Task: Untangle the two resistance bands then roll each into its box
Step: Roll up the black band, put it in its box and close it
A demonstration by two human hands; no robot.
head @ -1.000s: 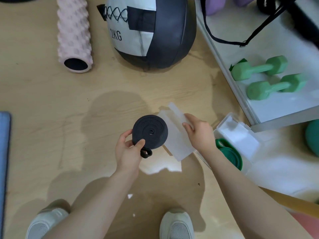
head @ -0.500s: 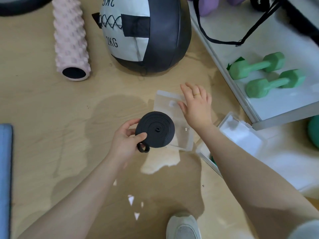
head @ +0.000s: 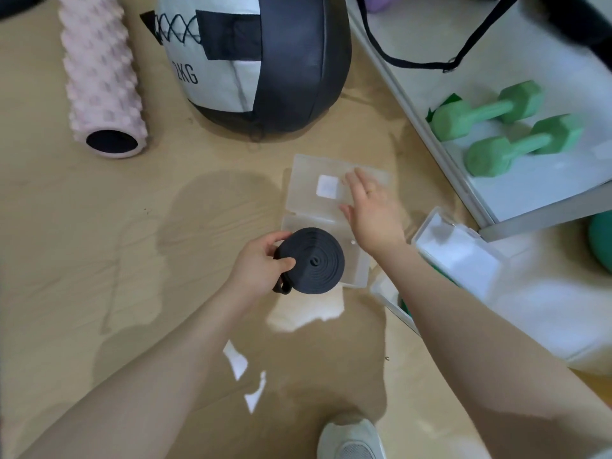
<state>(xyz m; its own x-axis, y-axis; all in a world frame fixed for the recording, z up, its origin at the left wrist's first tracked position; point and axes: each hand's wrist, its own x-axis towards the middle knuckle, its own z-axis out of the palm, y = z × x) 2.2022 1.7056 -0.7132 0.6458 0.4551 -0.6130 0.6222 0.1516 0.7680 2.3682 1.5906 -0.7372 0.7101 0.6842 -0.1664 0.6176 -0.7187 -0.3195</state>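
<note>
Centrally, the left hand (head: 256,266) pinches the rolled black resistance band (head: 311,261) between thumb and curled fingers, holding the coil flat-side up above the wooden floor (head: 99,243); a short loose end (head: 282,286) hangs below the grip. Just beyond the coil, a clear plastic box (head: 309,207) lies opened flat on the floor, its lid bearing a white label (head: 327,186). The right hand (head: 372,215) rests over the right part of this box with fingers spread and straight, gripping nothing. To the right, a second clear box (head: 457,250) shows a strip of green at its near edge, mostly hidden by the right forearm. Farther back stand a medicine ball (head: 258,61) and a pink foam roller (head: 102,77); two green dumbbells (head: 503,127) lie on a white shelf (head: 546,187).
</note>
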